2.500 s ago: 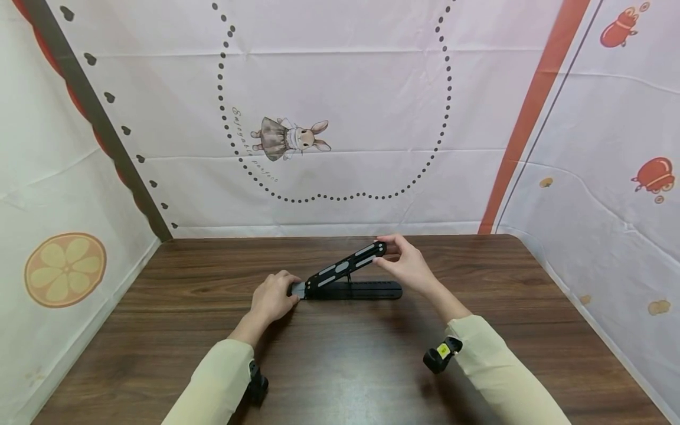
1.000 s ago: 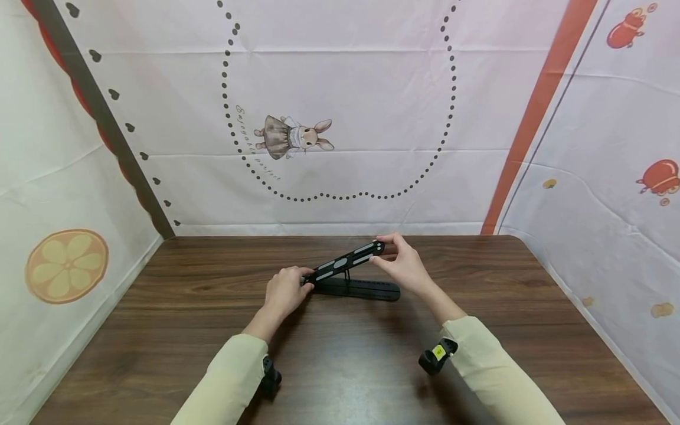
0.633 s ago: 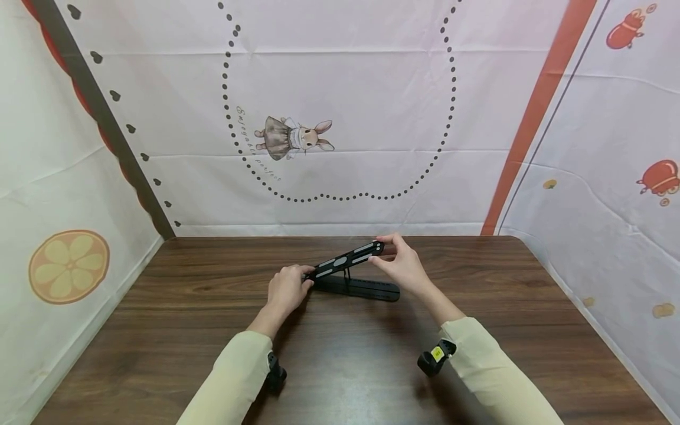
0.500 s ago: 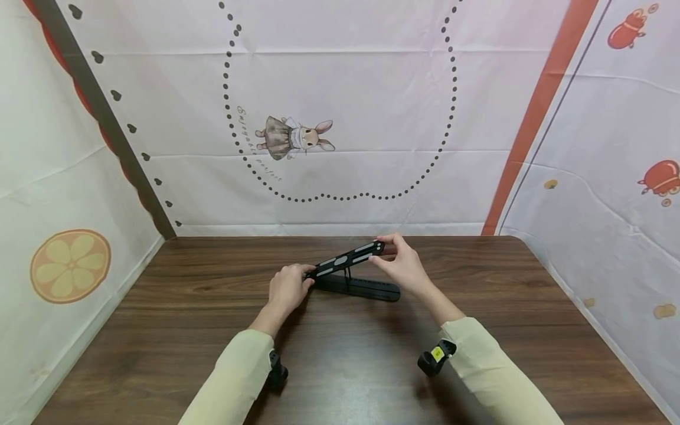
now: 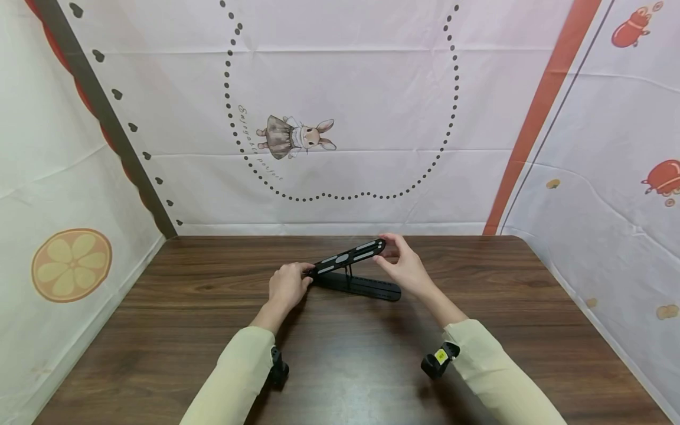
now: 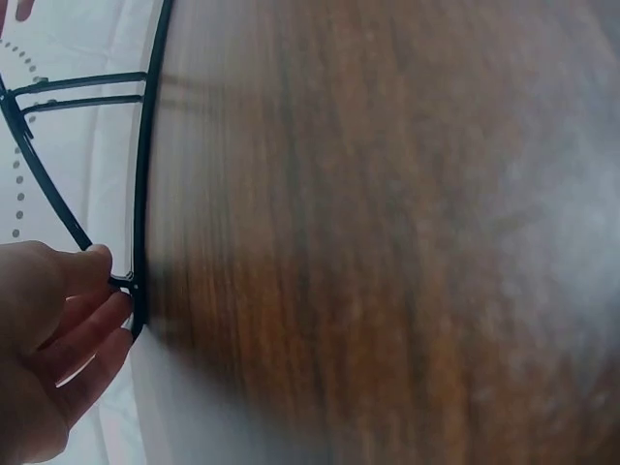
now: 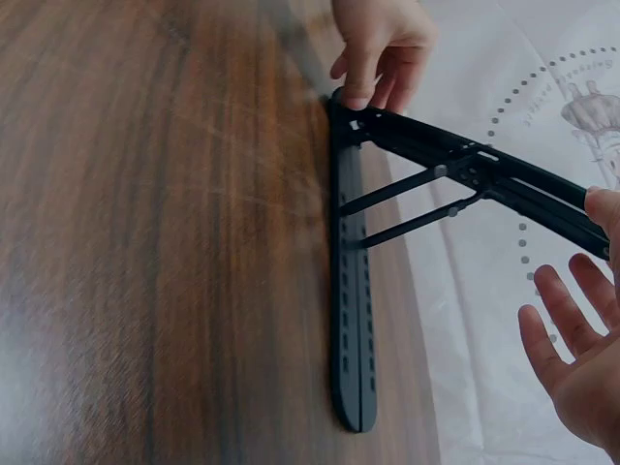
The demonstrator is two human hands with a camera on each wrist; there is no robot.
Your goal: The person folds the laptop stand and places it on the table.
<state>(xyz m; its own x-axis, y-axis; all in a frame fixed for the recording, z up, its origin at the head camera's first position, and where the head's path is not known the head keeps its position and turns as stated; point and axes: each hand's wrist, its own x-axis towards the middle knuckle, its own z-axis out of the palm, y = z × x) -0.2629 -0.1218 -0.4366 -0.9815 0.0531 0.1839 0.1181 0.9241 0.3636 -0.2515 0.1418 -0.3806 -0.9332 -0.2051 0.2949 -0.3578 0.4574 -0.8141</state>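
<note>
A black folding laptop stand (image 5: 366,287) is propped half unfolded, its upper arm (image 5: 342,258) with grey pads raised above the slotted base (image 7: 351,320). Thin support struts (image 7: 402,189) join the two. My left hand (image 5: 287,288) pinches the hinge end between thumb and fingers, as the left wrist view also shows. At the raised tip, my right hand (image 5: 406,265) holds the arm between thumb and fingers. In the right wrist view the right hand's other fingers (image 7: 562,320) are spread off the stand.
The stand's base lies on a dark brown wooden table (image 5: 340,366), near its back edge. A white printed cloth (image 5: 372,118) hangs behind and at both sides. Black wrist cameras (image 5: 435,361) sit on both sleeves.
My left hand has moved right and away from me, covering the hinge end. That end has swung backward, so the base now lies slanted. My right hand has hardly moved.
</note>
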